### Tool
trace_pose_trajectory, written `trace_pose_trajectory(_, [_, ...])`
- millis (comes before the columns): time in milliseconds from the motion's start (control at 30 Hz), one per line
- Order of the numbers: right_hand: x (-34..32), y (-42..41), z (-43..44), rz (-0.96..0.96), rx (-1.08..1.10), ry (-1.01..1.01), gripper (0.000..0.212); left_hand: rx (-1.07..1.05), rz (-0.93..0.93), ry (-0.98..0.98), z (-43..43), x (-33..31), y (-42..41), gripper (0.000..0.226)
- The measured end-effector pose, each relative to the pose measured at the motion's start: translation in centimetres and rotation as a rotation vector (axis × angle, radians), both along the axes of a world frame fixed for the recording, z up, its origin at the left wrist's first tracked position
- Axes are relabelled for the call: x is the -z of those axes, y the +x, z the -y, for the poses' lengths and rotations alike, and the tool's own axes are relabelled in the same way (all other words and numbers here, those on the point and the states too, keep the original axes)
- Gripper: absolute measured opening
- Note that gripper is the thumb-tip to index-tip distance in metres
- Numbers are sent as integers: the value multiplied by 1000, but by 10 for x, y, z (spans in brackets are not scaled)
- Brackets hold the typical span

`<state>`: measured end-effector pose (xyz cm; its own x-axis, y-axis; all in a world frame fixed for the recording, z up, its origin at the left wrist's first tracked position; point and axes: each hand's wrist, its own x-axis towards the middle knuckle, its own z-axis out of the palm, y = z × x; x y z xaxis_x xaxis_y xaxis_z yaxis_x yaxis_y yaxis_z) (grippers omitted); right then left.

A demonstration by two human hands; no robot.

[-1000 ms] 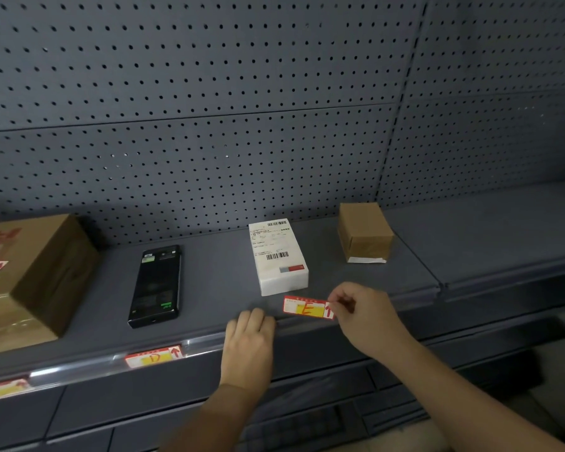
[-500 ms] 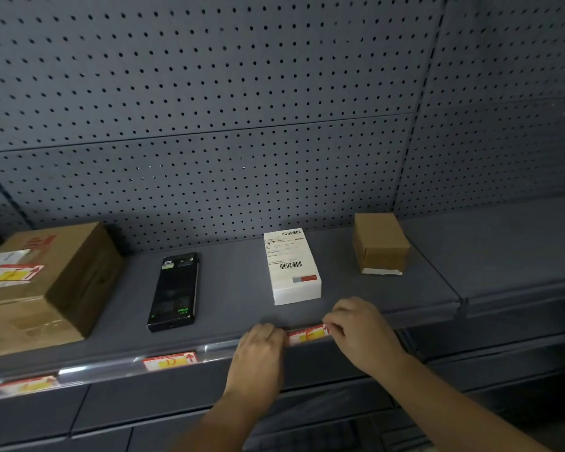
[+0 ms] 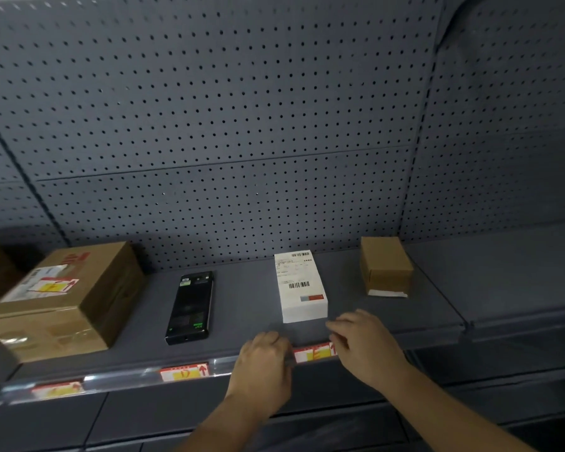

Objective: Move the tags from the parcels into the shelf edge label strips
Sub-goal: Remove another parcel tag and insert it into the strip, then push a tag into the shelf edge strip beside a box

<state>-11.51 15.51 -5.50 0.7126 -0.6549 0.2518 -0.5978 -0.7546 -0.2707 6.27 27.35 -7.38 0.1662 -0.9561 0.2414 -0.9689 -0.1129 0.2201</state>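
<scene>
A red, white and yellow tag (image 3: 313, 352) sits in the clear label strip (image 3: 121, 378) on the shelf's front edge, just below the white parcel (image 3: 300, 285). My left hand (image 3: 262, 367) holds the strip at the tag's left end with curled fingers. My right hand (image 3: 362, 347) pinches the tag's right end. Two more tags (image 3: 184, 372) (image 3: 57, 388) sit in the strip further left. The big cardboard parcel (image 3: 66, 298) at the left carries another tag (image 3: 53, 285) on top.
A black handheld device (image 3: 190, 307) lies flat on the shelf between the big parcel and the white one. A small brown box (image 3: 385, 265) stands at the right rear. Grey pegboard (image 3: 209, 125) backs the shelf. Another shelf bay (image 3: 503, 272) continues to the right.
My right hand brought the tag down from above the shelf edge into the strip. My left hand curled onto the strip beside it. The view shifted left, showing more of the big parcel.
</scene>
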Motion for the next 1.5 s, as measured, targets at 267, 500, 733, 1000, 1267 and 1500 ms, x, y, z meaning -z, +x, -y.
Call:
trace_pose_trajectory(267, [-58,42,-14,124,-116,109,35,-261,75,-64,-24,-68,17,28])
trace_pose_trajectory(500, [-91,120,-83,147,-400,87,37,-578,112,-115,-120,-103,56,27])
trace_pose_trajectory(733, [-105,200,-167,171,-574,101,31,-765,105,-175,-227,-119,106,30])
trace_pose_trajectory(1000, [-110,292,-226,174,-569,110,23,-762,68,-172,-298,-123,195,25])
trace_pose_trajectory(1267, [-101,356,-249,170,-453,117,22,-599,26,-70,-303,-120,290,25])
trace_pose_trajectory(1500, [-102,399,-213,173,-322,85,24,-467,19,-98,-251,-124,353,29])
